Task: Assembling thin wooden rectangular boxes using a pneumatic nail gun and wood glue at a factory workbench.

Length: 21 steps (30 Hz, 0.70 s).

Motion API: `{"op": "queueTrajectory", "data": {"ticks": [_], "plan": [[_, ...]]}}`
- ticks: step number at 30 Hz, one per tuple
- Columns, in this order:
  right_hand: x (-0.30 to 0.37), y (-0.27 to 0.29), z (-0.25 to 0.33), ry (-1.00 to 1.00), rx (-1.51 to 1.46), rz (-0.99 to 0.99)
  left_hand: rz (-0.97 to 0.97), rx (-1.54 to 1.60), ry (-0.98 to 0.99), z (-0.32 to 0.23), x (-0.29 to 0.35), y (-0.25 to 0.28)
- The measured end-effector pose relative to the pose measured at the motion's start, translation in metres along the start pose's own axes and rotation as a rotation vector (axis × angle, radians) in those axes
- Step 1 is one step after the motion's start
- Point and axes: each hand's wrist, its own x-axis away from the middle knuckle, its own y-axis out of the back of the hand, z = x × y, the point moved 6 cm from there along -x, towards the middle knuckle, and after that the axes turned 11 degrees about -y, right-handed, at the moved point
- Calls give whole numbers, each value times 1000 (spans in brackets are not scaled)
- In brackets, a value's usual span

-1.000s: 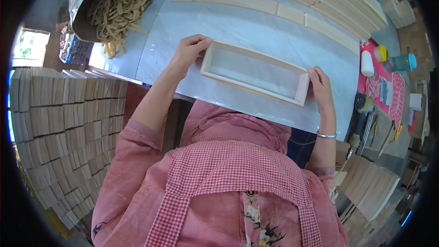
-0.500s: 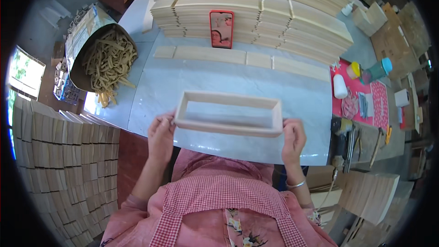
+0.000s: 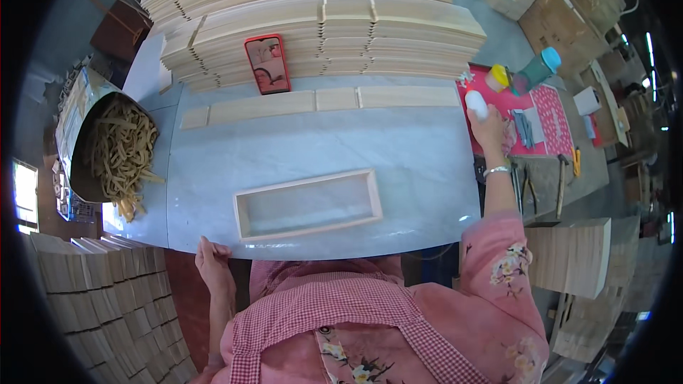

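Right hand (image 3: 490, 131) is gripping our white bottle (image 3: 476, 104) by the tabletop's (image 3: 320, 144) right edge, likely needing lifting; left hand (image 3: 215, 269) hanging loose, empty.

A red-cased phone (image 3: 268, 64) stands propped. A yellow-lidded jar (image 3: 499, 80) stands beside a teal bottle (image 3: 535, 73), right. A hammer (image 3: 560, 192) lies nearby. Left, a tipped container (image 3: 85, 179) holds tan strips (image 3: 122, 146).

The right arm stretches far out to the right, its hand (image 3: 488, 131) curled in a grip, while the left hand (image 3: 215, 270) hangs near left, fingers loosely bent.
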Motion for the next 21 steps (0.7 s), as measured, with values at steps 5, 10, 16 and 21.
{"op": "queueTrajectory", "data": {"ticks": [5,10,16,21], "plan": [[-17,-16,-26,-110,65,153,8,-178,-7,6,13,4],[3,42,-16,-303,-452,-12,30,-220,-65,-6,21,-3],[95,136,29,-310,-1214,-141,269,-420,-314,-16,16,-26],[145,144,77,-60,-782,-44,426,-734,-647,-8,17,-53]]}}
